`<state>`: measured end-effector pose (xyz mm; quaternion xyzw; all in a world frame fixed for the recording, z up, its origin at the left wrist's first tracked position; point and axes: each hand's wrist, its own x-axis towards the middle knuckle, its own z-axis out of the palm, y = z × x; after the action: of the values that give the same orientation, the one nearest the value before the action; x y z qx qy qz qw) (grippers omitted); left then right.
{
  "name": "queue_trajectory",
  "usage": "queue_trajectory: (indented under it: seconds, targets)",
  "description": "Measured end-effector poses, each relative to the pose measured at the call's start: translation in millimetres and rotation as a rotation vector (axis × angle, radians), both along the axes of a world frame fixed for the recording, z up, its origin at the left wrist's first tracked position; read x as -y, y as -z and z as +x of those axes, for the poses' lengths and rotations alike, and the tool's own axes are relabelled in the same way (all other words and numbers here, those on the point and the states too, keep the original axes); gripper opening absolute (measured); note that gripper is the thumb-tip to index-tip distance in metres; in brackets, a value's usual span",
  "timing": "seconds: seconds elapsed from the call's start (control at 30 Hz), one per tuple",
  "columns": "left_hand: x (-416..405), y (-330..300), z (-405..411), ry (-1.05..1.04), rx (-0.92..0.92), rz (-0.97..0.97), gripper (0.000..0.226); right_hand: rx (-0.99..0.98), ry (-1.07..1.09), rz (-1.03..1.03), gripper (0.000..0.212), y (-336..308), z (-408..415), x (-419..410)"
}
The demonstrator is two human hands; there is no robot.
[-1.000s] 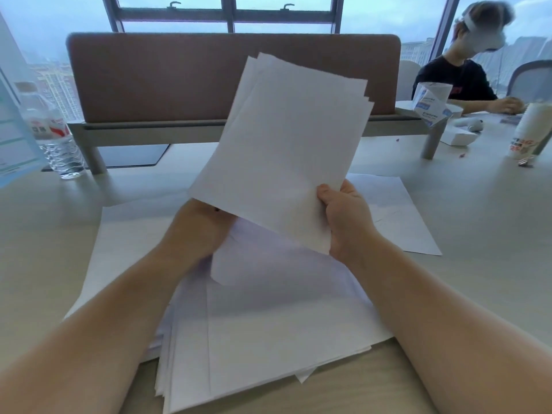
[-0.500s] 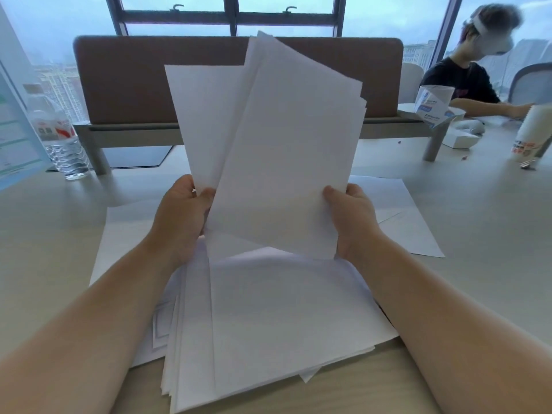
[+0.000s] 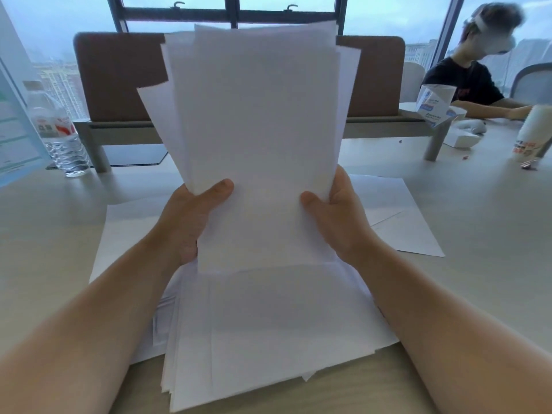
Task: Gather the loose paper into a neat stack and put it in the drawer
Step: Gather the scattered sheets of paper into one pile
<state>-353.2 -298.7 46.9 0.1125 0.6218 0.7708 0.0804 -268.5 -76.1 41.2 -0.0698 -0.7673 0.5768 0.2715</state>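
Between both hands stands an upright bundle of white sheets (image 3: 257, 130), its edges uneven and fanned at the top. My left hand (image 3: 191, 216) grips its lower left edge with the thumb across the front. My right hand (image 3: 337, 216) grips the lower right edge the same way. Under my forearms a thick loose pile of paper (image 3: 274, 330) lies on the table. More single sheets (image 3: 397, 216) lie flat to the right and to the left (image 3: 125, 234) of it. No drawer is in view.
A water bottle (image 3: 58, 130) and a leaflet (image 3: 12, 132) stand at the far left. A brown desk divider (image 3: 119, 76) runs across the back. At the far right a person (image 3: 466, 79) sits by a paper cup (image 3: 531, 132) and a small carton (image 3: 433, 103).
The tilted sheets in my right hand and the sheet in my left came together into one upright bundle. Both hands now grip it, closer to each other and centred.
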Motion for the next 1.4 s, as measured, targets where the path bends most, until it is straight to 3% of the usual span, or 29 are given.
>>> queue_trajectory:
  seconds: [0.13,0.23,0.33,0.4,0.47,0.53,0.6,0.73,0.93,1.1,1.3,1.4]
  targets:
    - [-4,5,-5,-0.218,-0.053,-0.396,0.019,0.112,0.053,0.109,0.019,-2,-3,0]
    - [0,6,-10,-0.332,-0.105,-0.464,0.020,0.157,0.176,0.205,0.021,-5,-9,-21]
    - [2,8,-13,-0.334,-0.098,-0.459,0.025,0.608,0.462,0.522,0.058,-2,-9,-66]
    - [1,10,-13,-0.330,-0.121,-0.484,0.023,0.957,0.555,0.564,0.090,1,-5,-94]
    - [0,10,-12,-0.318,-0.126,-0.470,0.022,1.133,0.594,0.502,0.118,2,-1,-114]
    - [-2,10,-11,-0.302,-0.122,-0.450,0.018,1.167,0.614,0.510,0.129,1,3,-129]
    - [-3,10,-10,-0.279,-0.129,-0.446,0.011,1.160,0.629,0.542,0.124,-3,6,-137]
    - [-6,10,-7,-0.249,-0.149,-0.465,0.011,1.082,0.558,0.667,0.096,-9,8,-133]
    - [-8,10,-2,-0.215,-0.180,-0.510,0.013,0.973,0.465,0.531,0.063,-8,12,-121]
    - [-8,11,-2,-0.211,-0.174,-0.535,0.017,0.617,0.463,0.431,0.029,-9,7,-116]
    - [-9,12,-1,-0.215,-0.180,-0.529,0.023,0.195,0.558,0.194,0.041,-12,8,-111]
    - [-9,12,-3,-0.222,-0.179,-0.529,0.011,0.036,0.682,0.198,0.048,-20,13,-109]
